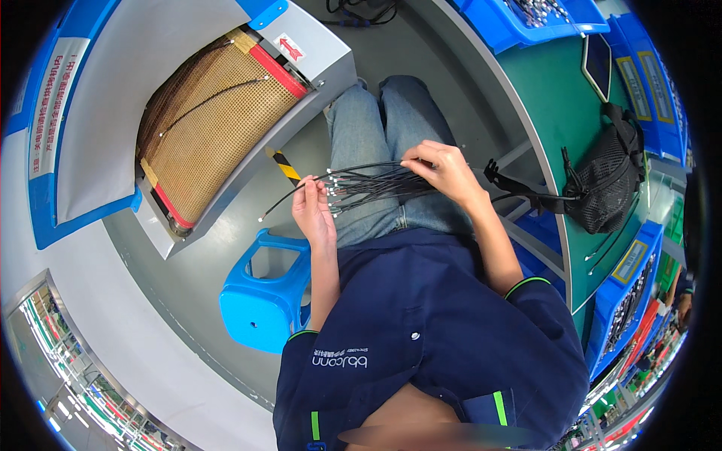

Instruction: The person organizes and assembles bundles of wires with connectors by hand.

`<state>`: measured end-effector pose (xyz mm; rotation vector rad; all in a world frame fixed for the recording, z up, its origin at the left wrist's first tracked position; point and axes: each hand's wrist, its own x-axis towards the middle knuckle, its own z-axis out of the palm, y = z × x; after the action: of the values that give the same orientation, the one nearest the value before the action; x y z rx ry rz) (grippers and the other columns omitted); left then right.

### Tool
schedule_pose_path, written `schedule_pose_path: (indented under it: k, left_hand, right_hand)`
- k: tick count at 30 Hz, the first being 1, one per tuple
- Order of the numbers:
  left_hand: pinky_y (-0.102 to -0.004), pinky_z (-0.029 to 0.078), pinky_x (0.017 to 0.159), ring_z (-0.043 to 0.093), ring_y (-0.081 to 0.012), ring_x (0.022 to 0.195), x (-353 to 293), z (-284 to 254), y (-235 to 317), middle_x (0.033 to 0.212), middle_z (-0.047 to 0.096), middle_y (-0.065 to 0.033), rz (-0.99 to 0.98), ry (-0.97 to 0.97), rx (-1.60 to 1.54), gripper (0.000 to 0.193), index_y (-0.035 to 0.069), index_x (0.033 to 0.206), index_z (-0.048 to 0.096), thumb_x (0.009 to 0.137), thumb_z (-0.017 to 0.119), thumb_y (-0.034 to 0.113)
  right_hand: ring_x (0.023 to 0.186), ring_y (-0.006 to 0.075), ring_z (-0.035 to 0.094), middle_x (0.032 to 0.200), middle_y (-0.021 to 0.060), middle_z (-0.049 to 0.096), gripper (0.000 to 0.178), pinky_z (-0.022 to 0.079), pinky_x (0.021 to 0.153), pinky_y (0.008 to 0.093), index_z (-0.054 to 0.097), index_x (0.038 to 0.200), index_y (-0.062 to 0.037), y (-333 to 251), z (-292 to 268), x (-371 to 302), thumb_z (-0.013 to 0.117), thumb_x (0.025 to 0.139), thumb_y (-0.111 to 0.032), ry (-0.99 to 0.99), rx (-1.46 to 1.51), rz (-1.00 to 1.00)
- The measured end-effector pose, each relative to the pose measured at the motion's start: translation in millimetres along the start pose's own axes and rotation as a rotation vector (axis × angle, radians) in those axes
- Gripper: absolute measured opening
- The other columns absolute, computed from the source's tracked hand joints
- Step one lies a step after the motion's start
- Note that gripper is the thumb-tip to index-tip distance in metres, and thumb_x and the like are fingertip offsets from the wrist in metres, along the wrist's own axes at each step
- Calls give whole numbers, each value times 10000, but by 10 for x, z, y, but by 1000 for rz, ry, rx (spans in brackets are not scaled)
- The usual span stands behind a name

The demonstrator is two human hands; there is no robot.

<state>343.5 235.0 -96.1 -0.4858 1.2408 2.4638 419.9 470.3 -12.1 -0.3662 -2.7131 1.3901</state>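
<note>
A single black cable (288, 196) with a small white connector at its free end runs between my hands above my lap. My left hand (312, 210) pinches it near that end, and the end sticks out to the left. Farther along, my right hand (444, 169) grips the same cable between thumb and fingers. A bundle of black cables (376, 186) with white connector ends lies across my thighs, just under the held cable. Part of the bundle is hidden beneath my right hand.
On the left, a machine's tan mesh conveyor belt (218, 105) carries another black cable (214, 96). A blue plastic stool (259, 312) stands below it. At right, a green-topped table (560, 139) holds a black mesh bag (605, 184), a tablet-like device (596, 66) and blue bins (519, 34).
</note>
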Motion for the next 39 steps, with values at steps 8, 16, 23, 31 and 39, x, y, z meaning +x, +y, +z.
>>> schedule_pose_path:
  k: [8,16,23,31,39]
  left_hand:
    - [-222,530,754,614,-123,824,24,-29,30,960,625,-90,5,-32,-10,178,-39,1063,592,926,585,74]
    - [-225,534,760,635,-151,875,88,-74,92,992,640,-116,-18,-27,43,189,-38,1071,592,927,585,84]
    - [-230,539,770,642,-160,875,315,-59,629,987,641,-122,68,10,94,191,-32,1073,594,928,584,92]
    - [-229,561,803,648,-168,863,1106,-174,1882,954,643,-137,233,32,133,208,-79,1057,587,912,599,71]
    - [-197,582,750,670,-189,842,1605,-139,2428,957,667,-175,164,118,205,197,-95,1015,607,879,636,45]
  right_hand:
    - [687,258,598,741,98,592,97,479,617,342,640,833,-18,38,-8,15,675,791,-98,-123,-11,-72]
    - [688,258,587,732,87,587,103,480,632,355,647,828,-32,70,75,65,690,778,-111,-73,-49,-177]
    - [643,191,580,793,70,613,198,475,587,312,666,931,-44,-316,94,216,730,762,-125,-4,-6,-100]
    - [737,265,626,843,89,627,207,507,666,361,656,956,-72,-686,48,173,673,816,-223,-104,-190,33]
    - [762,295,618,833,101,621,155,501,689,389,652,916,-63,-888,128,111,641,838,-197,-171,-225,16]
